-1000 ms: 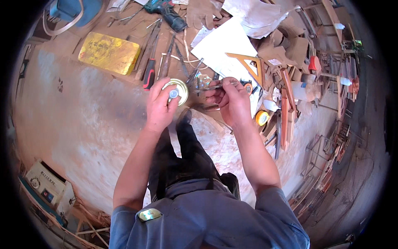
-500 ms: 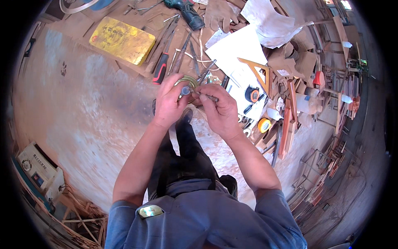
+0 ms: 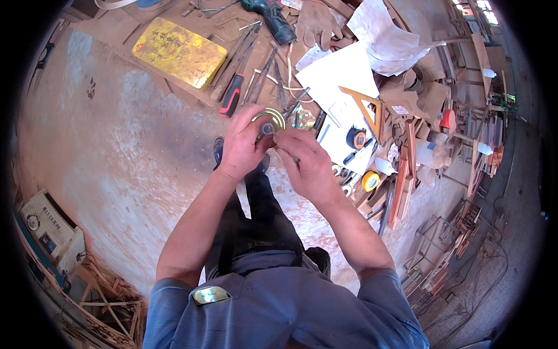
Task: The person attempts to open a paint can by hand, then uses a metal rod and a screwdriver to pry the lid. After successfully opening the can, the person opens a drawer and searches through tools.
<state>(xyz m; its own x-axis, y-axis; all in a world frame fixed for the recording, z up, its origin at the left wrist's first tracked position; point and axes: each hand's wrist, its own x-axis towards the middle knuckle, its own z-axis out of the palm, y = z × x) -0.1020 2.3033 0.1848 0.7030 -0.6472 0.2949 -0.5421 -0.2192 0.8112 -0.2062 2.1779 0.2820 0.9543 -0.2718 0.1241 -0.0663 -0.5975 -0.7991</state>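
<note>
Both hands are raised together in front of my body, above the floor at the near side of the cluttered workbench. My left hand is closed around a shiny brass-coloured ring-shaped piece with a grey round stub at its middle. Against the stub's right side, my right hand pinches with thumb and fingertips. A thin dark rod sticks out a little under those fingers, mostly hidden, so its kind is unclear. Just beyond my left hand lies a red-and-black-handled screwdriver.
A yellow case, a green-black power drill and work gloves lie on the bench. To the right are white paper, a yellow set square, tape measures and wood strips. A white machine stands at lower left.
The brass-coloured ring has turned to show more of its face. My right fingers have shifted, and the dark rod they hold shows less. The bench sits slightly differently in view.
</note>
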